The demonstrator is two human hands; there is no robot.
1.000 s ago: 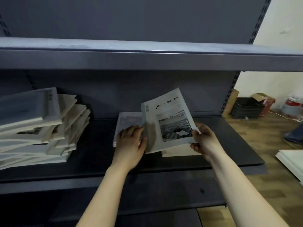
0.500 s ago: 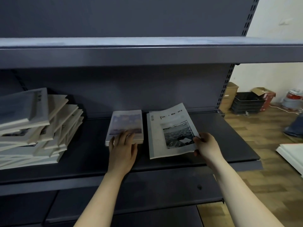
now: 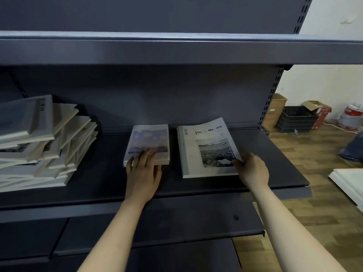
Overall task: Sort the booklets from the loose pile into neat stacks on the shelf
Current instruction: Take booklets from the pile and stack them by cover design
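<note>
A loose, fanned pile of pale booklets (image 3: 39, 146) leans at the left of the dark shelf (image 3: 275, 173). At the middle lies a small neat stack with a bluish cover (image 3: 149, 140); my left hand (image 3: 144, 169) rests flat on its near edge, fingers straight. To the right lies a larger stack topped by a white booklet with a sea photo (image 3: 206, 146), its far right corner still curled up. My right hand (image 3: 252, 169) pinches that booklet's near right corner.
An upper shelf (image 3: 176, 50) overhangs close above. A lower shelf (image 3: 176, 222) juts out below my forearms. On the wooden floor to the right stand cardboard boxes (image 3: 275, 110), a black crate (image 3: 296, 118) and white boards (image 3: 349, 181).
My right hand has lowered the white booklet from upright down onto the right stack. My left hand slid back to the near edge of the small stack.
</note>
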